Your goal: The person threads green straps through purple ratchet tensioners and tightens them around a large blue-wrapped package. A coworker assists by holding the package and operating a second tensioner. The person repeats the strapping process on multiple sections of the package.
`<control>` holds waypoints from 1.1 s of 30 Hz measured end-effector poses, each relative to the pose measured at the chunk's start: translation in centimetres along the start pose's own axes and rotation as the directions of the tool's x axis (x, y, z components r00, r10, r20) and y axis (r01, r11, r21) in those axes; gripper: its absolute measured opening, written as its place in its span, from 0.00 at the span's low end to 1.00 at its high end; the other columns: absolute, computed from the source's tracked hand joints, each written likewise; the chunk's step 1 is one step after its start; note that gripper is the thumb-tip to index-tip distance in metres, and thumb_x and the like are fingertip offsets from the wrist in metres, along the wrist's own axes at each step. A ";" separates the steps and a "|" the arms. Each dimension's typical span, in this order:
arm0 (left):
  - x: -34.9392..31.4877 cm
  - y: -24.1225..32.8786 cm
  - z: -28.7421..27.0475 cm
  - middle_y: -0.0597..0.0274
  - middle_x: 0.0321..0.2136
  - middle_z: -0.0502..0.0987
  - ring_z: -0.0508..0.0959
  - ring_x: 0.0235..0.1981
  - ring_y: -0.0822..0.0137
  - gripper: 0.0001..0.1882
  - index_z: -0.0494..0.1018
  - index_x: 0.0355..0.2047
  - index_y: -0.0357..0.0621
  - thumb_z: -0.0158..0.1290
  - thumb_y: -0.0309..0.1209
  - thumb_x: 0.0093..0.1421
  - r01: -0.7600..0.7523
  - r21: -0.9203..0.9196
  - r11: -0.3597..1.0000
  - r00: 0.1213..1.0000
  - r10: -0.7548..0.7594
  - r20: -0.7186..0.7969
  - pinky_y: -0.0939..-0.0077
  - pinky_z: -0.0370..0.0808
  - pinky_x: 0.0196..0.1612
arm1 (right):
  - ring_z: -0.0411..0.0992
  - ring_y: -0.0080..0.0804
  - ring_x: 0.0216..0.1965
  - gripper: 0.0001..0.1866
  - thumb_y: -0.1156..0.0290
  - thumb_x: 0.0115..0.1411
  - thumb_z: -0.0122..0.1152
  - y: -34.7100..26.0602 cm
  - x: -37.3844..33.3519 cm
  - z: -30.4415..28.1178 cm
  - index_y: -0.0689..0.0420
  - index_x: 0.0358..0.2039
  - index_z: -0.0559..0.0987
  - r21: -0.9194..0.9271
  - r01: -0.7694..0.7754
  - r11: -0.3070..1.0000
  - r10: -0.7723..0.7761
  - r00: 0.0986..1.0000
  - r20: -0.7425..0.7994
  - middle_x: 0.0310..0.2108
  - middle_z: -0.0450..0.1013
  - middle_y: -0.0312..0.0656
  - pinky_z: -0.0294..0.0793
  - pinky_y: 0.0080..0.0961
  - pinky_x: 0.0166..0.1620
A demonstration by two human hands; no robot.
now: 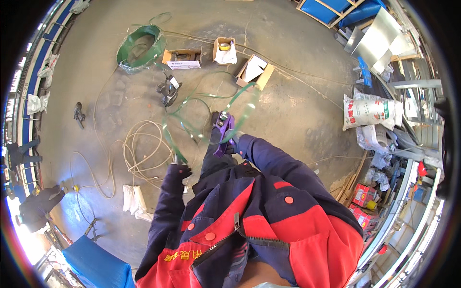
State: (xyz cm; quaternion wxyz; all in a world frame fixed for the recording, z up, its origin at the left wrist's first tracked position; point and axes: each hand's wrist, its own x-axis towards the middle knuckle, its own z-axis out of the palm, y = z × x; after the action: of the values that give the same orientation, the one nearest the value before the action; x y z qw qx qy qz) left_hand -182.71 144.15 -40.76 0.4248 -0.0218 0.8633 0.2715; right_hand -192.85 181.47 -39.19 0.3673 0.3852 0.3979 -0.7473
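Right hand [229, 142] clenched on a purple hand tool [222, 133]. Left hand [181, 169] pinches green strapping band [169, 139]. Band's long axis runs from left hand up-left toward the green coil [140, 45], looping past the tool. Left hand nearer coil.

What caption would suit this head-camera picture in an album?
Person in red-and-navy overalls pulls green strap with gloved left hand; right hand grips a purple tool above a concrete floor.

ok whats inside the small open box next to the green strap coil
The box holds a flat white pack filling most of its opening; anything under that pack is covered. The coil lies just left.
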 end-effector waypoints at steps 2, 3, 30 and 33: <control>5.1 5.3 -0.1 0.50 0.42 0.82 0.83 0.43 0.50 0.14 0.77 0.50 0.48 0.52 0.38 0.68 0.000 -0.123 0.992 0.999 0.006 0.052 0.53 0.82 0.44 | 0.72 0.37 0.22 0.17 0.57 0.62 0.61 -2.5 3.1 2.4 0.58 0.27 0.82 -0.287 -0.122 0.950 0.086 0.987 -0.135 0.21 0.74 0.43 0.68 0.37 0.27; 7.9 7.3 -0.6 0.49 0.44 0.82 0.83 0.45 0.49 0.15 0.75 0.52 0.47 0.52 0.36 0.68 -0.069 -0.168 0.983 0.997 0.076 0.035 0.52 0.82 0.45 | 0.72 0.36 0.22 0.18 0.56 0.61 0.62 -3.6 4.5 3.5 0.59 0.27 0.83 -0.452 -0.132 0.882 0.050 0.981 -0.188 0.20 0.75 0.43 0.68 0.37 0.27; 54.5 -13.3 2.8 0.51 0.35 0.85 0.85 0.36 0.48 0.22 0.73 0.53 0.43 0.62 0.42 0.66 0.736 -0.459 0.498 0.404 -0.867 -0.292 0.53 0.80 0.39 | 0.80 0.28 0.26 0.41 0.58 0.64 0.73 -42.3 50.4 -33.2 0.42 0.73 0.62 -0.467 0.159 0.870 -0.345 0.873 -0.345 0.29 0.80 0.38 0.83 0.31 0.29; 53.5 -7.5 4.1 0.51 0.42 0.82 0.83 0.41 0.52 0.28 0.73 0.54 0.49 0.66 0.52 0.63 0.483 -0.856 -0.186 0.550 -0.696 0.462 0.54 0.84 0.43 | 0.82 0.33 0.30 0.26 0.60 0.64 0.71 -42.7 53.8 -33.8 0.53 0.61 0.77 -0.255 0.115 0.960 -0.209 0.901 -0.380 0.33 0.82 0.39 0.82 0.30 0.31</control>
State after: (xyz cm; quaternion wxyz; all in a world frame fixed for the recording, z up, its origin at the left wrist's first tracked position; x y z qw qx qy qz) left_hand -211.90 150.06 -86.07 0.3069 -0.7002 0.4061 0.5006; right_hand -243.14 215.78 -85.64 0.2552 0.4517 0.5781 -0.6298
